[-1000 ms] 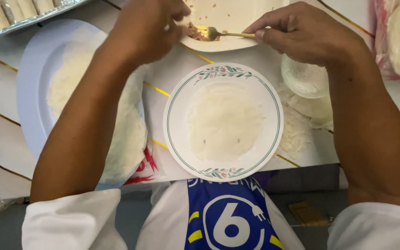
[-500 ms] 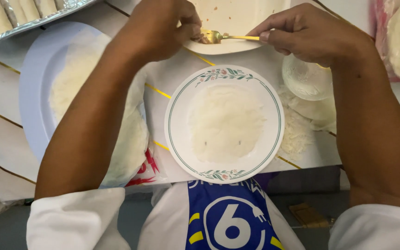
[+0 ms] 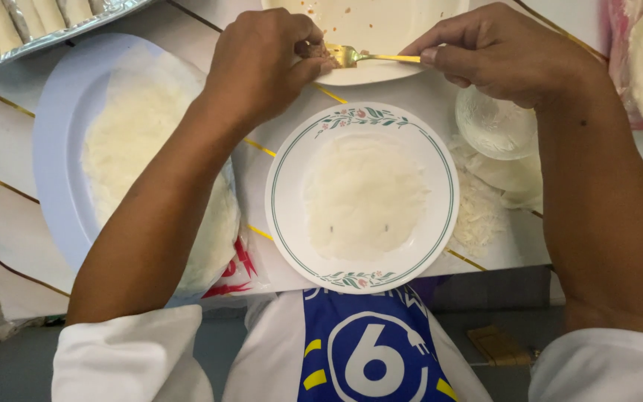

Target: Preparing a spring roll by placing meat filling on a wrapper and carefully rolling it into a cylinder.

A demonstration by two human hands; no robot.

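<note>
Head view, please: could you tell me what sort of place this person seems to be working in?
Probably a kitchen or food-preparation table. A thin white wrapper lies flat on a floral-rimmed plate, a foil tray holds pale rolled pieces, and the right hand holds a gold fork over a smeared plate.

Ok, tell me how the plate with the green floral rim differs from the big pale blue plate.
The floral-rimmed plate is round, smaller and fully in view; the pale blue plate is larger, plain-rimmed and partly hidden under the left forearm. The floral-rimmed plate sits in front of the person, the pale blue plate off to the left. Both carry a thin white wrapper sheet.
</note>
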